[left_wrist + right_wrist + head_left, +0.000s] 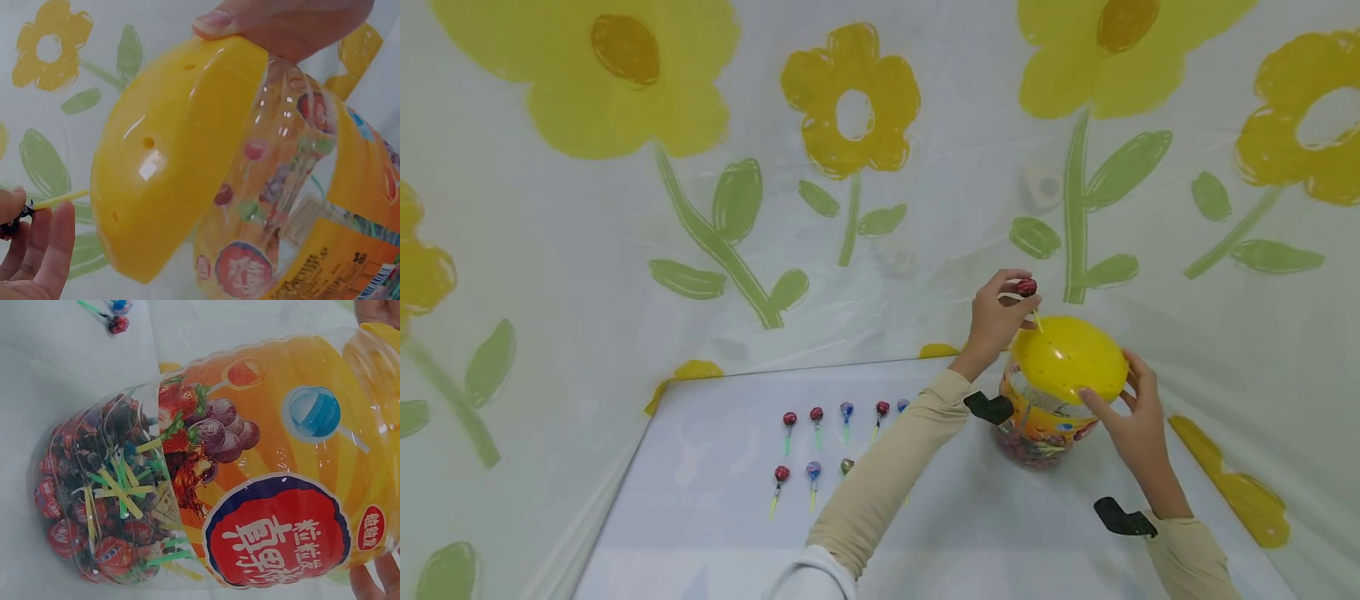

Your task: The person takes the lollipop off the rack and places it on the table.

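Note:
My left hand (996,321) pinches a lollipop (1027,287) in a dark red wrapper. Its yellow stick points down at the domed yellow lid (1071,354), and in the left wrist view the stick's tip reaches the lid's edge. Small holes dot the lid, which sits on a clear plastic candy jar (275,456) with an orange fruit label. On the near right side of the lid, my right hand (1135,425) grips the rim with thumb and fingers spread around it. Wrapped lollipops with green and yellow sticks fill the jar's bottom.
Several lollipops (814,471) lie in two rows on the white table (700,517), left of the jar; my left forearm covers part of them. A white curtain (925,225) printed with yellow flowers hangs behind and at the sides.

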`<state>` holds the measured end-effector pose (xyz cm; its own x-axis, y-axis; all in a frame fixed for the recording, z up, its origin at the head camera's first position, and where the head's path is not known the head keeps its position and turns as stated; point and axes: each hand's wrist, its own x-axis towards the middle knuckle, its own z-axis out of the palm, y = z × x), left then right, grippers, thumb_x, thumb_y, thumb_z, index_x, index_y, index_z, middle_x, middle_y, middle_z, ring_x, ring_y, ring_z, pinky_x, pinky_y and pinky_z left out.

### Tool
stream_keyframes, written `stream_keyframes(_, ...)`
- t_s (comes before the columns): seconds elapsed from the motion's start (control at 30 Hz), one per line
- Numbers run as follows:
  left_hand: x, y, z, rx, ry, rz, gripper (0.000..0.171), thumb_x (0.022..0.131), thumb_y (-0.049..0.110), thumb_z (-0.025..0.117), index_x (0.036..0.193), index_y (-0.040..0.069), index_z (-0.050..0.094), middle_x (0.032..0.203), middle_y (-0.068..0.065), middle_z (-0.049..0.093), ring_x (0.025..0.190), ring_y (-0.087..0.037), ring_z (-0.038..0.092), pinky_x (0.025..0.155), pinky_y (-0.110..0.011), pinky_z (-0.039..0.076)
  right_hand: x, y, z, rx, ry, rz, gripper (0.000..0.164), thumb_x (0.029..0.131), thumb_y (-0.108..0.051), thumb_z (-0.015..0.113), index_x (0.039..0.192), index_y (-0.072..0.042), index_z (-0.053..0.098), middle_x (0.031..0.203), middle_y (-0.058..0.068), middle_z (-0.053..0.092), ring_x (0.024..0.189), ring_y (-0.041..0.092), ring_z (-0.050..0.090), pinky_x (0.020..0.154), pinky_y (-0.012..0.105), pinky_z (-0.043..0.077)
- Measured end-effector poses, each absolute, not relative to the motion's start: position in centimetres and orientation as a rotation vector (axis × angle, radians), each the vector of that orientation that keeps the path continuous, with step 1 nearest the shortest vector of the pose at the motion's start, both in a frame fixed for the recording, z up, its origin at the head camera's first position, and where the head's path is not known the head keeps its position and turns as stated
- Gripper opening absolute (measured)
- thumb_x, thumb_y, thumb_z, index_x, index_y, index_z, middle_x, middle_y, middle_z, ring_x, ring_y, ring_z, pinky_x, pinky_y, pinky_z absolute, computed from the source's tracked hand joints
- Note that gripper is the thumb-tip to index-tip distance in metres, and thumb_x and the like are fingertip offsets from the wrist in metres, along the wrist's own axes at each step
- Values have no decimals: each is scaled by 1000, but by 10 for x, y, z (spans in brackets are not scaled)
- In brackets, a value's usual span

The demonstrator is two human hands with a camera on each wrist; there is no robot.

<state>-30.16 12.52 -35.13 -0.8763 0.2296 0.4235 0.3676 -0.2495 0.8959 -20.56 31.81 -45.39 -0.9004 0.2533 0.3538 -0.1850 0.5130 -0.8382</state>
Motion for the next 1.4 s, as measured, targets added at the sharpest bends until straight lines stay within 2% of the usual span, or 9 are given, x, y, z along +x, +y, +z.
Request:
stream_keyframes(0.13,-304,117,-361,-683,-1877,-2310,31,87,-6,62,117,0,58,101,-25,58,77,-33,64,65,-52,54,-205,318,-455,-45,-2311,1362,78,88,-16,67,150,-19,20,150,8,24,135,27,26,107,23,29)
stream_keyframes(0.23,-310,112,-375,-644,-1908,-2317,31,86,-2,64,116,6,61,97,-14,59,74,-24,65,62,-47,56,-206,319,-456,-37,-2310,1359,78,88,-15,67,150,-20,20,150,8,24,135,26,26,106,22,29)
stream_keyframes(0.37,-311,103,-387,-632,-1931,-2341,29,86,2,67,113,10,62,94,-5,59,84,-39,64,59,-41,57,-207,321,-458,-41,-2315,1353,78,88,-15,67,150,-17,20,150,8,24,135,26,26,105,19,30)
stream_keyframes(0.43,-308,98,-389,-620,-1940,-2355,29,85,2,67,113,10,63,95,-5,59,88,-43,62,60,-42,57,-207,322,-458,-41,-2313,1350,78,88,-15,67,150,-16,20,150,9,24,135,26,26,105,20,30)
stream_keyframes(0.73,-296,77,-411,-535,-2042,-2332,30,85,2,68,115,7,63,101,-16,59,80,-27,65,63,-47,56,-205,319,-452,-43,-2288,1362,77,88,-16,67,149,-20,21,149,6,26,133,24,28,107,25,29)
stream_keyframes(0.9,-287,67,-428,-463,-2095,-2354,31,84,1,68,114,6,64,101,-15,58,84,-30,64,65,-50,55,-206,319,-453,-49,-2293,1378,77,88,-17,67,150,-21,21,150,6,25,133,24,27,107,27,29)
stream_keyframes(1.0,-280,62,-438,-431,-2145,-2354,31,84,0,69,114,6,64,98,-11,58,82,-27,65,64,-49,55,-207,320,-455,-49,-2300,1377,77,88,-17,67,150,-21,20,150,6,24,135,25,26,109,28,28)
stream_keyframes(1.1,-273,57,-449,-398,-2212,-2339,32,83,1,69,114,5,64,96,-8,59,78,-24,66,61,-45,56,-206,321,-457,-49,-2298,1377,77,89,-17,67,150,-20,20,151,7,23,135,25,25,109,28,27)
stream_keyframes(1.4,-252,36,-483,-299,-2394,-2257,29,83,0,69,112,1,62,92,-9,60,73,-27,67,57,-35,57,-204,318,-453,-51,-2294,1391,77,88,-18,68,149,-21,21,150,6,24,135,24,26,109,29,28)
